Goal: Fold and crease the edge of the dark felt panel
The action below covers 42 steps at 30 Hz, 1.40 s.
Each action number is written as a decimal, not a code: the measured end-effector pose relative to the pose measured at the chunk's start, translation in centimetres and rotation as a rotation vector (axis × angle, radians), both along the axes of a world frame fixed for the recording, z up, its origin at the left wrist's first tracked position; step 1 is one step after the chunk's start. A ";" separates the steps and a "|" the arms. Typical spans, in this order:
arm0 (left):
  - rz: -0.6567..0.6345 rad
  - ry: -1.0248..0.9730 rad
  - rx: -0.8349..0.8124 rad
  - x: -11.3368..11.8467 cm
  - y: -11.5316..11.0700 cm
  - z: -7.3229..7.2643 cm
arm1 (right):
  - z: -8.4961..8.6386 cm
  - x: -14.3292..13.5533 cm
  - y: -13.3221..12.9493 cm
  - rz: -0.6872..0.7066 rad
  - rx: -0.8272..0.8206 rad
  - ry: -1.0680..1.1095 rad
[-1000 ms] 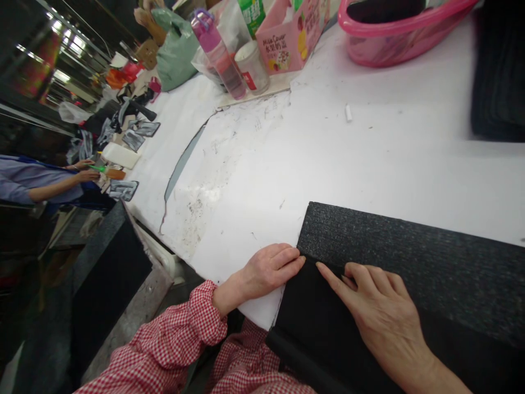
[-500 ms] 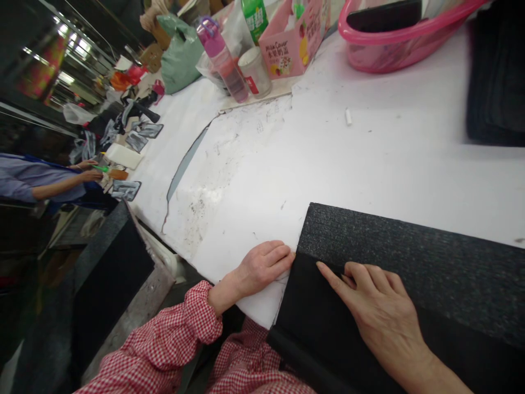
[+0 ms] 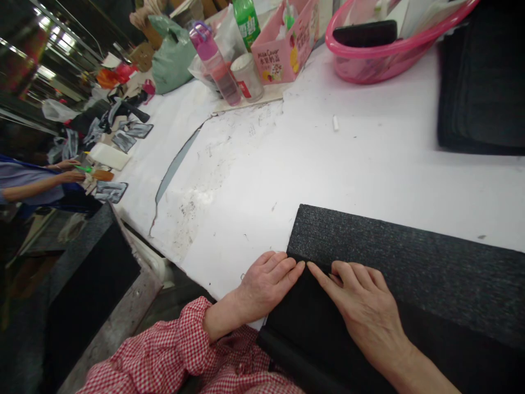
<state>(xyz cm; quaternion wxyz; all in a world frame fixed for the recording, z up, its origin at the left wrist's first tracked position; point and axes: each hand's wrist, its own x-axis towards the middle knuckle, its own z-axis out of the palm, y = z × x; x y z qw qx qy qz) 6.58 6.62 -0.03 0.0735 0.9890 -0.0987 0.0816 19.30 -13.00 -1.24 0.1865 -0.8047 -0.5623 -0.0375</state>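
Observation:
A dark, speckled panel (image 3: 394,246) lies on the white table, with smooth black cloth (image 3: 324,339) over its near part. At the cloth's upper left corner, my left hand (image 3: 268,284) presses its fingertips on the folded edge, its fingers close together. Just to the right, my right hand (image 3: 367,312) rests on the same edge, index finger stretched toward the left fingertips and the other fingers curled at the cloth. The two index fingertips nearly meet. What lies under the curled fingers is hidden.
A pink basin (image 3: 369,63) with a phone stands at the back, near a pink box (image 3: 283,54), a jar and bottles. Dark stacked cloth (image 3: 484,93) lies at the right. White chalk (image 3: 335,123) is on the table (image 3: 246,180). Another person's hands work at the far left.
My left hand has moved right from the panel's side onto the cloth corner, close to the right index fingertip. The camera view has shifted slightly.

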 end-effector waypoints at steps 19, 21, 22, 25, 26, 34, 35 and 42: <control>-0.110 0.100 0.076 0.8 0.4 0.7 | -0.4 3.0 -2.9 0.173 0.026 -0.012; -0.132 0.112 0.106 1.0 0.3 0.8 | -0.5 2.8 -2.8 0.171 0.018 -0.053; -0.136 0.118 0.117 1.1 0.3 0.9 | -0.5 2.8 -2.8 0.169 0.016 -0.071; -0.135 0.132 0.133 1.4 0.2 1.0 | -0.4 2.7 -2.7 0.168 0.017 -0.095; -0.133 0.133 0.137 1.5 0.2 1.0 | -0.4 2.8 -2.7 0.172 0.017 -0.089; -0.163 0.120 0.139 1.8 -0.4 0.8 | -0.2 4.0 -4.3 0.207 0.005 0.012; -0.171 0.115 0.143 1.9 -0.5 0.8 | -0.2 4.2 -4.5 0.213 -0.001 0.013; -0.200 0.157 0.203 2.4 -1.0 1.4 | -0.1 4.4 -5.3 0.201 -0.016 0.013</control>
